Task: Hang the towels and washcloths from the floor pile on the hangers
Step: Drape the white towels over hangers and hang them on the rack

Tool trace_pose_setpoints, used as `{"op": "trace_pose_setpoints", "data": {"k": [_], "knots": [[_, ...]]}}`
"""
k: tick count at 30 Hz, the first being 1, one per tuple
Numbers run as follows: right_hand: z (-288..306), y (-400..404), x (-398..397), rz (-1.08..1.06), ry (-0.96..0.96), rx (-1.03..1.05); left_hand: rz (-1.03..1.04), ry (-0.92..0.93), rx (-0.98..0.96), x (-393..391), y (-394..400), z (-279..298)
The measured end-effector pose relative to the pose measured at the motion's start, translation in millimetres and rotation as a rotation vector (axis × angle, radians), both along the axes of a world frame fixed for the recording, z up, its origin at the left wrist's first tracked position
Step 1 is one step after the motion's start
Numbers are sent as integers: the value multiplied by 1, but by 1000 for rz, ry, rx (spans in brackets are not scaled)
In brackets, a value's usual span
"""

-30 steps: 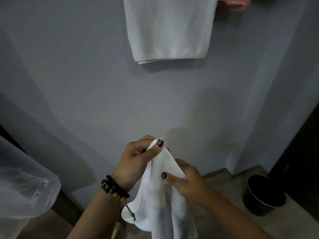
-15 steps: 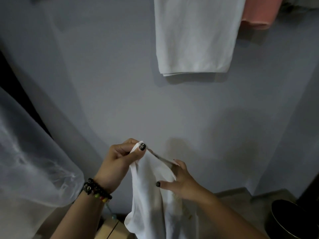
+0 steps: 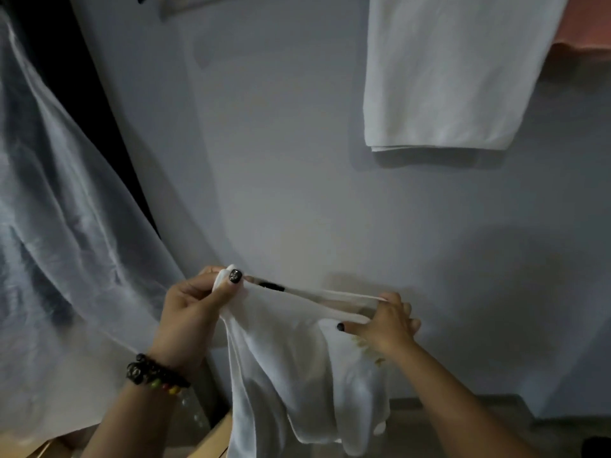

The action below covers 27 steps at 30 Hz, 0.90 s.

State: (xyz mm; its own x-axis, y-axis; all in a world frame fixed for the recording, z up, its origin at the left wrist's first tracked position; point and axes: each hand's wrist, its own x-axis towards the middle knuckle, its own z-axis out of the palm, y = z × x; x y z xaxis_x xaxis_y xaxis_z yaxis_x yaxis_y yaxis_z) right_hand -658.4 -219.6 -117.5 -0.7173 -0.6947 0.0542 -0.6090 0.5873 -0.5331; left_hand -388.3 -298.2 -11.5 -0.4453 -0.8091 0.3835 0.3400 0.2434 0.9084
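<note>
Hands have spread apart: left hand (image 3: 195, 312) and right hand (image 3: 385, 320) each pinch the towel (image 3: 297, 358) edge taut, ready to hang.

This looks like a dim home bathroom or washroom corner, shown by the plain grey painted wall (image 3: 271, 166), a folded white towel (image 3: 453, 77) and a pink towel (image 3: 585, 24) hanging on it, and a sheer translucent white curtain (image 3: 56, 246) at the left.

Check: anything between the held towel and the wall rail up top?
Nothing visible. Both hands, left and right, stretch the towel low by the bare wall. The hung towel fills the upper right; the hangers themselves aren't clearly shown.
</note>
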Motion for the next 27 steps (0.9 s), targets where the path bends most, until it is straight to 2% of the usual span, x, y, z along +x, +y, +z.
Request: {"op": "trace_pose_setpoints", "data": {"k": [3,7,10,13,17,20,22,27], "knots": [[1,-7,-3,45,200,11,62,29,-10,13,-4,2],[-13,-15,-2,96,518,-264,156,56,28,23,-7,6],[-30,-14,1,273,576,-336,214,78,105,23,-4,12],[-52,-13,10,377,372,-331,263,97,125,20,-2,13],[-72,-3,51,552,-357,-226,284,90,114,12,-4,13],[-85,8,92,566,-714,-244,343,70,110,3,-7,18],[-99,14,111,581,-739,-258,371,51,131,0,-9,21],[-115,10,140,580,-585,-286,415,14,119,2,-16,29]]}}
